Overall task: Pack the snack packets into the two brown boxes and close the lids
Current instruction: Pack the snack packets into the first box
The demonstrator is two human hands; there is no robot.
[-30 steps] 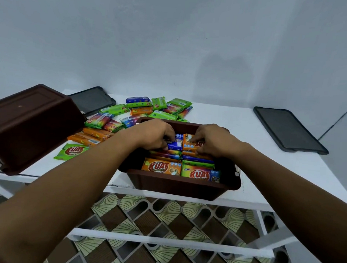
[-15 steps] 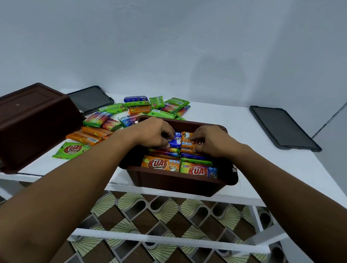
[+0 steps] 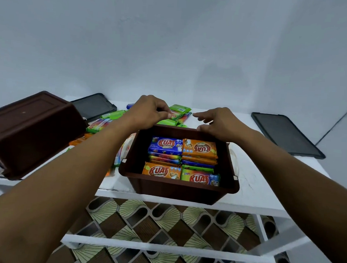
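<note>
The open brown box (image 3: pixel 177 189) stands at the table's front edge, filled with snack packets, among them a blue one (image 3: pixel 166 144) and an orange one (image 3: pixel 200 148) on top. My left hand (image 3: pixel 149 112) is beyond the box's far rim, its fingertips pinched on the edge of a loose snack packet (image 3: pixel 176 115) in the pile behind. My right hand (image 3: pixel 215 123) hovers over the far rim with fingers spread and empty. A second brown box (image 3: pixel 28 127) lies upside down at the left.
Loose packets (image 3: pixel 113 114) lie scattered behind and left of the open box. One dark lid (image 3: pixel 93 106) lies at the back left, another dark lid (image 3: pixel 285 135) at the right. Below the white table (image 3: pixel 256 188) are white rails and a patterned floor.
Both hands have come up out of the box and moved back over its far rim. The left hand has reached the loose pile; the right hand has opened.
</note>
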